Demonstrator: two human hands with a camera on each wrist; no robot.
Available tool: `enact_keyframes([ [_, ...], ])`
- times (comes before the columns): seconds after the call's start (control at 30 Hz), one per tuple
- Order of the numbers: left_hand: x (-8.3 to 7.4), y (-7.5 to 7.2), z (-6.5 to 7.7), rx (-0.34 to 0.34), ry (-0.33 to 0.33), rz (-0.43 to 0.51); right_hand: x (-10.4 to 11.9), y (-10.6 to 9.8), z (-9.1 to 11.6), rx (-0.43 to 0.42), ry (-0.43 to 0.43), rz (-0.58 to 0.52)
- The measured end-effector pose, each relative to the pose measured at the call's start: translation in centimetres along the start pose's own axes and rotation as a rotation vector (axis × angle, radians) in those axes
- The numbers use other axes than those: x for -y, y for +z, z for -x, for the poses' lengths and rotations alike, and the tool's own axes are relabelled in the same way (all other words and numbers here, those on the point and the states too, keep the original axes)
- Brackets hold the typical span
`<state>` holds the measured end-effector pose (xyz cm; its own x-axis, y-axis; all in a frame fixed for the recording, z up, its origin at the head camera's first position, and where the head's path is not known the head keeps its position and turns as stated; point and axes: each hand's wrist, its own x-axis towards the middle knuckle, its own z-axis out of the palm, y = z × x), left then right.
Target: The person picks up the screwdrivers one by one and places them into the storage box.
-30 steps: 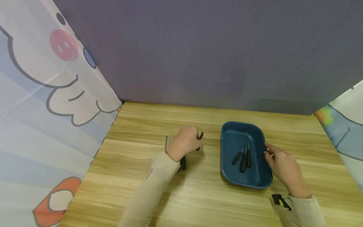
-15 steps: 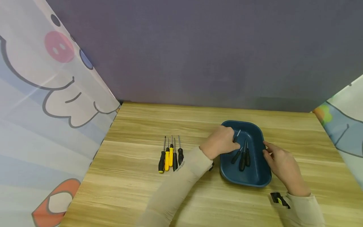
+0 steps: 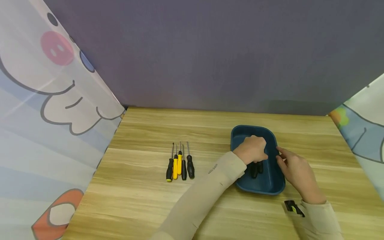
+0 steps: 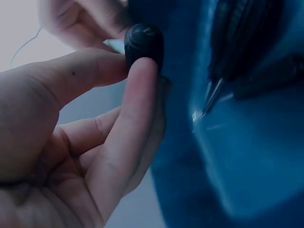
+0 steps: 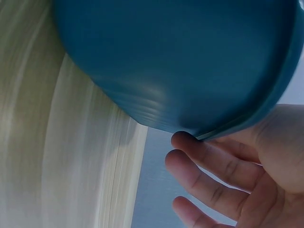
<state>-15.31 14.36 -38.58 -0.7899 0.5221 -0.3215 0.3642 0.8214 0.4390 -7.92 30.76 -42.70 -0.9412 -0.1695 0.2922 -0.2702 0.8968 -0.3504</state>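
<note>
My left hand [image 3: 252, 149] is over the blue tray [image 3: 260, 192] in the head view. In the left wrist view its thumb and fingers pinch the black handle of a screwdriver [image 4: 144, 40]; the hand hides it in the head view. Below the hand, black-handled screwdrivers [image 3: 254, 171] lie in the tray, partly covered. The left wrist view shows their dark handles [image 4: 237, 38] and a metal shaft, blurred. At the tray's right side, my right hand [image 3: 298, 170] holds the rim; its fingertips [image 5: 185, 140] touch the outer wall in the right wrist view.
Left of the tray, several screwdrivers lie side by side on the wooden table [image 3: 132, 193], some yellow-handled [image 3: 179, 165] and some black-handled [image 3: 190, 166]. A grey panel [image 3: 210, 60] stands behind the table. A cartoon-print curtain [image 3: 27, 133] hangs at the left.
My left hand has moved right with the screwdriver, from beside the row on the table to over the tray. The row is now uncovered. My right hand stays at the tray's rim.
</note>
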Motion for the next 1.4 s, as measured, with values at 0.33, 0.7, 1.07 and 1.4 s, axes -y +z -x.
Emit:
enact_keyframes([
  [0.33, -0.9, 1.9, -1.0, 0.059, -0.061, -0.009, -0.2, 0.2, 0.0, -0.022, -0.012, 0.0],
  [0.7, -0.7, 2.2, -1.0, 0.026, -0.02, -0.03, -0.1, 0.2, 0.0, -0.026, -0.016, 0.002],
  [1.07, -0.8, 0.3, 1.8, -0.09, 0.065, -0.106, -0.1, 0.2, 0.1, -0.034, -0.004, -0.004],
  [1.4, 2.7, -1.5, 6.3, -0.24, 0.144, -0.119, 0.0, 0.1, 0.1, -0.047, -0.013, -0.008],
])
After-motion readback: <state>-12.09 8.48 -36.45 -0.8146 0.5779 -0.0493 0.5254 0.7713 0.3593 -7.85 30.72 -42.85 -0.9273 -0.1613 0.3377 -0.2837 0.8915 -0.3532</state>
